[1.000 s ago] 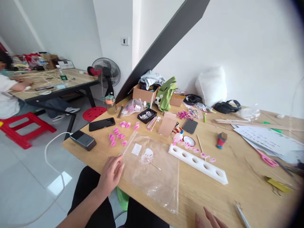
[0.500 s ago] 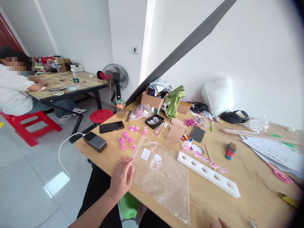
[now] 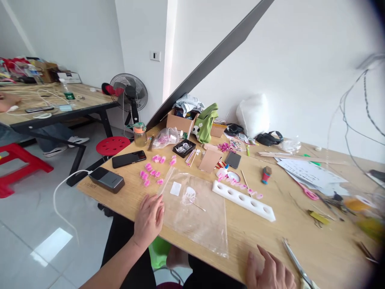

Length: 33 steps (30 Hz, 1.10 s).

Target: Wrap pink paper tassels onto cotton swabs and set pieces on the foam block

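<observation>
My left hand (image 3: 149,216) lies at the table's front edge, its fingers loosely extended and holding nothing. Its fingertips reach the left edge of a clear plastic bag (image 3: 207,230) spread flat. On the bag are a white square (image 3: 175,188), a whitish smear of material and a thin cotton swab (image 3: 197,206). Low on the right, my right hand (image 3: 269,269) rests over the tabletop with fingers apart and nothing in them. Beside it lies a long metal tool (image 3: 296,259), its lower end cut off by the frame. A white strip with round holes (image 3: 230,194) stands right of the bag.
Pink petal-like pieces (image 3: 156,173), a black phone (image 3: 129,159) and a grey power bank (image 3: 106,179) with a cable lie at left. Behind are a black tray (image 3: 184,148) and a green bag (image 3: 207,124). Pink scissors (image 3: 309,194) and papers (image 3: 313,172) lie at right.
The view has swung to the right. My right hand has come further into view at the lower right, along with the metal tool. My left hand stays beside the plastic bag.
</observation>
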Motion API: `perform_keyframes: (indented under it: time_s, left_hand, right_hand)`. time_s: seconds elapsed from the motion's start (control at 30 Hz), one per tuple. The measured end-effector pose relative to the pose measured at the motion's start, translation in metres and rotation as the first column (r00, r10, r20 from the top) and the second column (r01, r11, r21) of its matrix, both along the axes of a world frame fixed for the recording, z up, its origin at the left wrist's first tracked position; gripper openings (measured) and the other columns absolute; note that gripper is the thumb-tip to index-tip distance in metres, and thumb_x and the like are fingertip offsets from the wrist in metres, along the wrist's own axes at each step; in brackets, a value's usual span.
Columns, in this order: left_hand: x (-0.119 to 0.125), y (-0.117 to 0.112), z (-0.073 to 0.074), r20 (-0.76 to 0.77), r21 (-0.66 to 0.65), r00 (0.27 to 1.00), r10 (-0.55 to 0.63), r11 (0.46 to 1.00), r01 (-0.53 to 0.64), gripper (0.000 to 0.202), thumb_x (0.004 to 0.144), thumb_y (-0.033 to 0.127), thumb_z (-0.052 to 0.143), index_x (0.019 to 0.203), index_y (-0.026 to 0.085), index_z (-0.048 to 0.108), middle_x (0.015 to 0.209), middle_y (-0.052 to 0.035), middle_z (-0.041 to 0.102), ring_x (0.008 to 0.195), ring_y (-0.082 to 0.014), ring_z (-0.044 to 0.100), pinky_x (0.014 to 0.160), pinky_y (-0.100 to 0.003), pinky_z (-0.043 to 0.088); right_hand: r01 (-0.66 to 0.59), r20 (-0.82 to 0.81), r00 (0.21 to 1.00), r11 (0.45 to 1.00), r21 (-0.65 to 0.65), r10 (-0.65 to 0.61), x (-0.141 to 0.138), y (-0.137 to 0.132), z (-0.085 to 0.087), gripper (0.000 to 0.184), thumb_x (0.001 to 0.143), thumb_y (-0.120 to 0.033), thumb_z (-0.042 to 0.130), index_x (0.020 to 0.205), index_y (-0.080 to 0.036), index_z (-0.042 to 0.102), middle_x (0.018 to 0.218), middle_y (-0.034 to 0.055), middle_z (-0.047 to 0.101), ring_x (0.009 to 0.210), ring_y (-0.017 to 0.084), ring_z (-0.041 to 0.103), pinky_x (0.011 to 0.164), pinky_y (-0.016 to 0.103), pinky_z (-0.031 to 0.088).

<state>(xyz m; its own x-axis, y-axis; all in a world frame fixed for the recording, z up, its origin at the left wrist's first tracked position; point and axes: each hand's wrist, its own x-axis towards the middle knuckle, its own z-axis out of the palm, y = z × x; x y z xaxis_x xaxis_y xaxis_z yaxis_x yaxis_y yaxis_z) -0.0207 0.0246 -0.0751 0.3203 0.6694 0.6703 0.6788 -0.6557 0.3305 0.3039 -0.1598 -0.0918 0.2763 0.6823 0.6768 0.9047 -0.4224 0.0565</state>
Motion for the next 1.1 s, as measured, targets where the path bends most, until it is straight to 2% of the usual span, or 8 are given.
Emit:
perform_keyframes:
  time_s: [0.23, 0.33, 0.8, 1.1]
  left_hand:
    - [0.001, 0.004, -0.005, 0.012, 0.055, 1.000, 0.028, 0.998, -0.028, 0.049, 0.090, 0.013, 0.054, 0.137, 0.017, 0.042, 0.094, -0.0058, 0.074, 0.109, -0.0261, 0.063, 0.105, -0.051, 0.041]
    - [0.001, 0.005, -0.006, 0.012, 0.079, 0.999, 0.030, 0.996, -0.031, 0.048, 0.089, 0.013, 0.054, 0.136, 0.017, 0.043, 0.092, -0.0051, 0.074, 0.106, -0.0260, 0.064, 0.104, -0.051, 0.042]
    - [0.000, 0.008, -0.011, 0.020, 0.147, 1.000, 0.016, 0.989, -0.019, 0.048, 0.088, 0.011, 0.054, 0.135, 0.016, 0.044, 0.087, -0.0047, 0.073, 0.099, -0.0269, 0.065, 0.100, -0.049, 0.046]
    - [0.000, 0.007, -0.008, 0.018, 0.148, 1.000, 0.024, 0.989, -0.027, 0.048, 0.088, 0.012, 0.053, 0.135, 0.016, 0.043, 0.085, -0.0048, 0.073, 0.098, -0.0272, 0.064, 0.098, -0.048, 0.047]
  right_hand:
    - [-0.003, -0.018, 1.000, 0.996, 0.093, 0.005, -0.006, 0.004, 0.003, 0.049, 0.096, -0.049, 0.030, 0.102, -0.013, 0.062, 0.093, 0.0143, 0.062, 0.088, 0.032, 0.052, 0.080, 0.043, 0.041]
    - [-0.002, -0.033, 0.999, 0.996, 0.086, 0.005, -0.005, 0.003, 0.000, 0.051, 0.097, -0.050, 0.029, 0.103, -0.011, 0.062, 0.094, 0.0145, 0.062, 0.090, 0.031, 0.051, 0.081, 0.042, 0.039]
    - [-0.016, -0.054, 0.998, 0.996, 0.093, 0.021, -0.007, 0.003, 0.000, 0.045, 0.097, -0.045, 0.033, 0.104, -0.012, 0.062, 0.094, 0.0134, 0.061, 0.090, 0.029, 0.050, 0.081, 0.041, 0.037]
    - [-0.010, -0.065, 0.998, 0.998, 0.060, 0.014, -0.006, 0.004, -0.003, 0.039, 0.095, -0.040, 0.036, 0.104, -0.012, 0.062, 0.095, 0.0130, 0.061, 0.090, 0.030, 0.049, 0.080, 0.040, 0.036]
